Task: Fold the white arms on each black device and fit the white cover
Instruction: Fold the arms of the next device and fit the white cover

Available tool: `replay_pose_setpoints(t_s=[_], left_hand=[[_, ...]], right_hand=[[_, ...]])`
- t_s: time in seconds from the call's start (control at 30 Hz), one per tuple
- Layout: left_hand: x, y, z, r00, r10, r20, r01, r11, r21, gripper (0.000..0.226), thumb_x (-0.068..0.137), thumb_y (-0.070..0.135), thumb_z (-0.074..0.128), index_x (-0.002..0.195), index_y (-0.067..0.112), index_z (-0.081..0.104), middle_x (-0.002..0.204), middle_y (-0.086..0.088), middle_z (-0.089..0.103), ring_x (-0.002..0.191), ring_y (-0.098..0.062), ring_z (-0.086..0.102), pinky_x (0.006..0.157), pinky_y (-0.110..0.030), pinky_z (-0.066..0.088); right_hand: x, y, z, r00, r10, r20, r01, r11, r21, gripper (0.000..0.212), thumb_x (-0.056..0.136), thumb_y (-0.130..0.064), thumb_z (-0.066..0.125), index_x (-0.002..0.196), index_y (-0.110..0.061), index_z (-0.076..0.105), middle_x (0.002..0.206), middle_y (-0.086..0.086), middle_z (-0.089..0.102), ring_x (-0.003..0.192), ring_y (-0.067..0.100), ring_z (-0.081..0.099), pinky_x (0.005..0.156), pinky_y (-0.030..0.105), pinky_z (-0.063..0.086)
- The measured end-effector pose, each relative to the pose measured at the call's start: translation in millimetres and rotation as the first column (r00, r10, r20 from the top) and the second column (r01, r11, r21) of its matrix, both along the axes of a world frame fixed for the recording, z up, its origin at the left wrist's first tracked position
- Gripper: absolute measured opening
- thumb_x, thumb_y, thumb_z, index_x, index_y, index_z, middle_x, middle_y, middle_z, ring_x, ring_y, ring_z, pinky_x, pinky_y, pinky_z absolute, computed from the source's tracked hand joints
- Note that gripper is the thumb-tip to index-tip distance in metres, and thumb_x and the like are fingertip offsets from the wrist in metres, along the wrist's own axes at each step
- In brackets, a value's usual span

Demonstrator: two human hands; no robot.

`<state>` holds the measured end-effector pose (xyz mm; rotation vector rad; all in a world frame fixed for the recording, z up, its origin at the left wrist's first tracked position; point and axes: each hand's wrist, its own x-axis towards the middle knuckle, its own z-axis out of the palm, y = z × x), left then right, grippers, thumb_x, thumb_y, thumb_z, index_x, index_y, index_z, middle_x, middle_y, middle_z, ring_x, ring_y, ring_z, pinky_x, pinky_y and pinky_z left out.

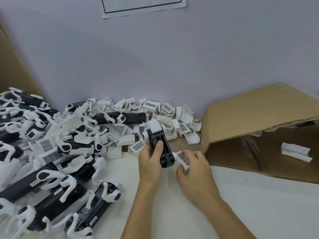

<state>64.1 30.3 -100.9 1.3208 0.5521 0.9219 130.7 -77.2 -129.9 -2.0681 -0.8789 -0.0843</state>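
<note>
Pale lilac wall (155, 66) behind, white table (259, 213) below, a sheet of white paper with a black border (143, 6) stuck up high on that wall. Landmark for everything: the open brown cardboard box lying on its side (259, 118).

Just beside the box mouth, toward the middle of the table: left hand (151, 161) wrapped round a black oblong plastic device (159, 144), thumb pressed flat along its top face, fingers curled underneath. Held up off the table, tilted, far end pointing at the wall. White arms (146, 135) tucked against its far end, with a white cap-like piece there too.

Between the device and the box: right hand (193, 168), fingers bent over a small white plastic cover with a grey grid pattern (183, 158), gripping it right against the near end of the device. Seated or only touching, cannot tell.

Inside the box: one lone white moulded piece (296, 151).

Farther from the box, along the wall: heap of loose white covers (165, 116).

Farthest from the box: pile of black devices with white arms splayed out (51, 178), with a brown cardboard sheet (13, 69) leaning behind it.
</note>
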Motion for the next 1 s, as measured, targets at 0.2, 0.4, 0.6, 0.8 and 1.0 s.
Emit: replay_pose_setpoints(t_s=[0.2, 0.4, 0.6, 0.8, 1.0], left_hand=[[1.7, -0.6, -2.6, 0.999, -0.035, -0.036, 0.039, 0.992, 0.118, 0.012, 0.099, 0.021, 0.059, 0.102, 0.016, 0.070, 0.090, 0.002, 0.076, 0.089, -0.018, 0.073, 0.077, -0.028, 0.056], [6.8, -5.9, -4.6, 0.981, -0.179, -0.068, 0.188, 0.970, 0.156, 0.025, 0.098, 0.036, 0.055, 0.116, 0.024, 0.067, 0.110, 0.010, 0.075, 0.107, -0.008, 0.068, 0.088, -0.023, 0.053], [9.2, -11.8, -6.6, 0.964, -0.264, -0.041, 0.266, 0.938, 0.223, 0.035, 0.094, 0.040, 0.056, 0.123, 0.023, 0.063, 0.116, 0.006, 0.073, 0.109, -0.011, 0.068, 0.085, -0.022, 0.054], [9.3, -8.4, -7.5, 0.972, -0.236, -0.018, 0.236, 0.963, 0.132, 0.038, 0.086, 0.037, 0.058, 0.118, 0.017, 0.067, 0.110, -0.001, 0.075, 0.107, -0.020, 0.070, 0.091, -0.037, 0.056], [3.8, -11.1, -3.1, 0.932, -0.361, 0.036, 0.353, 0.925, 0.139, 0.028, 0.089, 0.026, 0.055, 0.111, 0.021, 0.071, 0.106, 0.000, 0.076, 0.101, -0.014, 0.070, 0.083, -0.024, 0.053]], right_hand=[[-4.8, 1.1, 10.9, 0.993, -0.096, 0.073, 0.063, 0.926, 0.372, 0.049, 0.089, -0.008, 0.065, 0.137, -0.011, 0.054, 0.119, -0.007, 0.048, 0.113, 0.003, 0.049, 0.097, 0.004, 0.033], [-9.3, 2.0, 18.9, 0.998, -0.048, 0.035, 0.021, 0.838, 0.545, 0.044, 0.088, -0.018, 0.069, 0.130, -0.008, 0.061, 0.117, -0.004, 0.057, 0.113, -0.002, 0.055, 0.094, 0.009, 0.042], [-12.4, 4.9, 16.0, 0.998, -0.001, 0.056, -0.027, 0.867, 0.498, 0.046, 0.086, -0.011, 0.075, 0.130, -0.008, 0.060, 0.115, -0.004, 0.055, 0.109, 0.000, 0.055, 0.092, 0.005, 0.040], [-11.1, 3.1, 14.1, 0.988, 0.141, 0.062, -0.153, 0.871, 0.466, 0.051, 0.082, -0.017, 0.070, 0.131, -0.014, 0.056, 0.119, -0.004, 0.055, 0.113, 0.010, 0.058, 0.094, 0.014, 0.046], [-6.5, 4.8, 14.8, 0.959, 0.189, -0.211, -0.034, 0.816, 0.577, 0.036, 0.091, -0.039, 0.054, 0.122, -0.022, 0.064, 0.113, -0.008, 0.068, 0.105, 0.008, 0.064, 0.086, 0.020, 0.050]])
